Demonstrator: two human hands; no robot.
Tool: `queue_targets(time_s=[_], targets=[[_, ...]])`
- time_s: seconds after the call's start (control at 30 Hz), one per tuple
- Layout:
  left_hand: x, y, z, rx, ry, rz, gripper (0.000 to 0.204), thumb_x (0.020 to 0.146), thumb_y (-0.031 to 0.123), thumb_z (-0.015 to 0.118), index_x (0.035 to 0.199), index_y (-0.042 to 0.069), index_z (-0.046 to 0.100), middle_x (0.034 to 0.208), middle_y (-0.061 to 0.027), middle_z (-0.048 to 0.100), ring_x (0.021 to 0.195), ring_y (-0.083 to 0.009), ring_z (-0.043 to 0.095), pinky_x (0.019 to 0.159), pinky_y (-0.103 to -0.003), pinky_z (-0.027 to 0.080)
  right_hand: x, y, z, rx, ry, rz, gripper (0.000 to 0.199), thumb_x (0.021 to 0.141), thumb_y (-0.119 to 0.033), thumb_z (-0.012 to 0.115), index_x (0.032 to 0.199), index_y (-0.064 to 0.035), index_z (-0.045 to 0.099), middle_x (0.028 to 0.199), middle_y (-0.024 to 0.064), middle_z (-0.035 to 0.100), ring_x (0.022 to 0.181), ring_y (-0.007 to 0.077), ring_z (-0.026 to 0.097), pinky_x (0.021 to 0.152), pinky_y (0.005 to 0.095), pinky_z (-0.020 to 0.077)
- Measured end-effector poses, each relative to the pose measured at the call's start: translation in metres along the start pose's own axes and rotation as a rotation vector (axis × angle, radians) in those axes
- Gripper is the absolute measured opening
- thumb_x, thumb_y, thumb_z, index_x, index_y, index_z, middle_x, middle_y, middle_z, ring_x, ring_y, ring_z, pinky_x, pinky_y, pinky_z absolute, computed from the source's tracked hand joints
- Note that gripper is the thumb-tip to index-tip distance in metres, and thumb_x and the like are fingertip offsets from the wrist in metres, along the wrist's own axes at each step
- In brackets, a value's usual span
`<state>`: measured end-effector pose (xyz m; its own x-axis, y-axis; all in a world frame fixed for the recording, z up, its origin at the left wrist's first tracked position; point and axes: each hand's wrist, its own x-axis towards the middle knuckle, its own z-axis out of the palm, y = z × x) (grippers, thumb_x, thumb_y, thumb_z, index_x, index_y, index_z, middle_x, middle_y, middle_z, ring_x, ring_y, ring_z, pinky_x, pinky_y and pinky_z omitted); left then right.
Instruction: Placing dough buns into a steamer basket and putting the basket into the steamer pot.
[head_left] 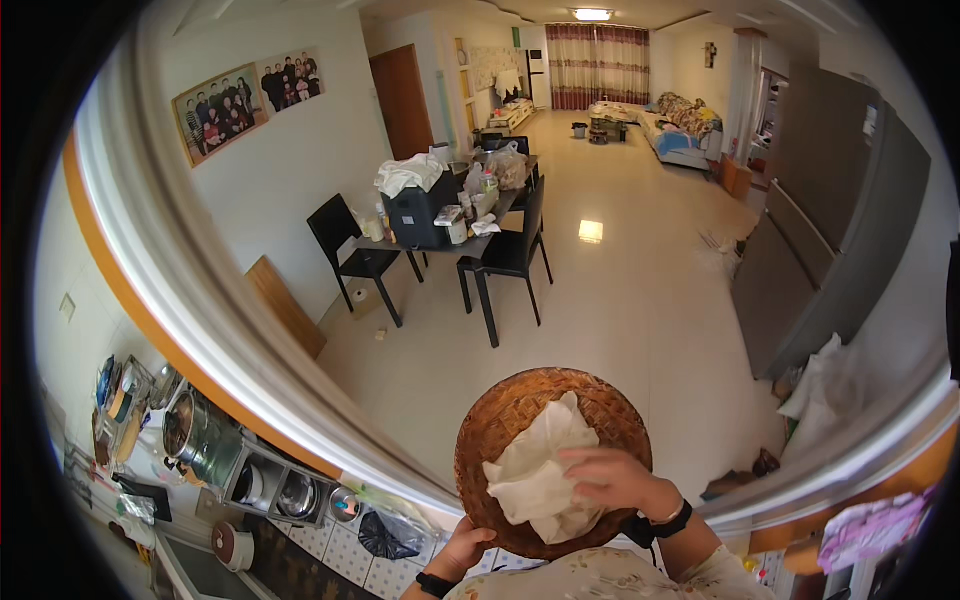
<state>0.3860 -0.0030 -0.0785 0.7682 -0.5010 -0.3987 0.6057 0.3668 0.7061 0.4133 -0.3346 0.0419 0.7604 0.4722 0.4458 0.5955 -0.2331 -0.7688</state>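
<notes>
A round brown woven basket (552,382) is held low in front of my body, with its inside facing up. My left hand (467,547) grips the basket's rim at the lower left, its thumb over the edge. In the basket lies a crumpled white cloth (540,475). My right hand (615,480) reaches over the right side of the basket, fingers stretched and somewhat apart, resting on or just above the cloth. Both wrists wear dark bands. Whatever lies beneath the cloth is hidden.
A door frame surrounds me. Ahead stand a cluttered dark table (385,243) and black chairs (515,250). To the right is a tall grey fridge (800,230) with white bags (822,395) nearby. Pots (300,493) sit on a low rack at the lower left.
</notes>
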Motion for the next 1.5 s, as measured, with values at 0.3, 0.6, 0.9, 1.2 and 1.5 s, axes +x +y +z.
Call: queue_targets(time_s=[0.3, 0.6, 0.9, 1.2, 1.5], targets=[[0.147, 0.109, -0.001, -0.317, 0.027, 0.166, 0.078, 0.068, 0.021, 0.067, 0.139, 0.003, 0.042, 0.13, -0.0162, 0.058, 0.114, -0.0339, 0.059, 0.09, -0.045, 0.051, 0.121, 0.089, -0.124, -0.156, 0.463, 0.013, 0.013, 0.078, 0.005, 0.066, 0.09, -0.0002, 0.066, 0.112, 0.0164, 0.066, 0.086, 0.024, 0.066, 0.075, 0.0328, 0.0539], [0.254, 0.192, -0.089, -0.543, 0.452, 0.369, 0.038, 0.08, 0.017, 0.055, 0.113, 0.002, 0.06, 0.107, -0.0104, 0.069, 0.095, -0.0268, 0.066, 0.091, -0.042, 0.05, 0.296, 0.225, -0.135, -0.144, 0.234, 0.03, 0.025, 0.07, 0.009, 0.067, 0.092, -0.001, 0.066, 0.122, 0.0163, 0.061, 0.087, 0.0222, 0.066, 0.077, 0.0327, 0.0537], [0.343, 0.286, -0.203, -0.772, 0.761, 0.371, 0.029, 0.08, 0.026, 0.058, 0.106, 0.012, 0.056, 0.109, -0.0066, 0.066, 0.093, -0.0333, 0.067, 0.085, -0.043, 0.044, 0.498, 0.344, -0.16, -0.114, -0.18, 0.278, 0.022, 0.074, 0.005, 0.066, 0.093, -0.006, 0.069, 0.114, 0.0089, 0.068, 0.098, 0.0185, 0.064, 0.076, 0.0285, 0.0502], [0.385, 0.417, -0.309, -0.766, 0.952, 0.468, 0.051, 0.075, 0.024, 0.058, 0.123, 0.007, 0.053, 0.117, -0.008, 0.064, 0.103, -0.0369, 0.064, 0.088, -0.042, 0.043, 0.698, 0.459, -0.096, 0.516, -0.322, 0.37, 0.021, 0.078, 0.004, 0.064, 0.099, 0.0003, 0.069, 0.105, 0.0139, 0.069, 0.097, 0.0219, 0.066, 0.09, 0.0343, 0.0507], [0.486, 0.644, -0.453, -0.556, 1.128, 0.406, 0.022, 0.078, 0.022, 0.059, 0.097, 0.012, 0.055, 0.102, -0.0056, 0.066, 0.092, -0.0298, 0.065, 0.076, -0.037, 0.041, 0.941, 0.552, -0.057, 0.838, -0.265, 0.196, 0.021, 0.077, -0.001, 0.07, 0.097, 0.001, 0.069, 0.102, 0.0155, 0.069, 0.097, 0.0256, 0.065, 0.087, 0.0353, 0.0495]])
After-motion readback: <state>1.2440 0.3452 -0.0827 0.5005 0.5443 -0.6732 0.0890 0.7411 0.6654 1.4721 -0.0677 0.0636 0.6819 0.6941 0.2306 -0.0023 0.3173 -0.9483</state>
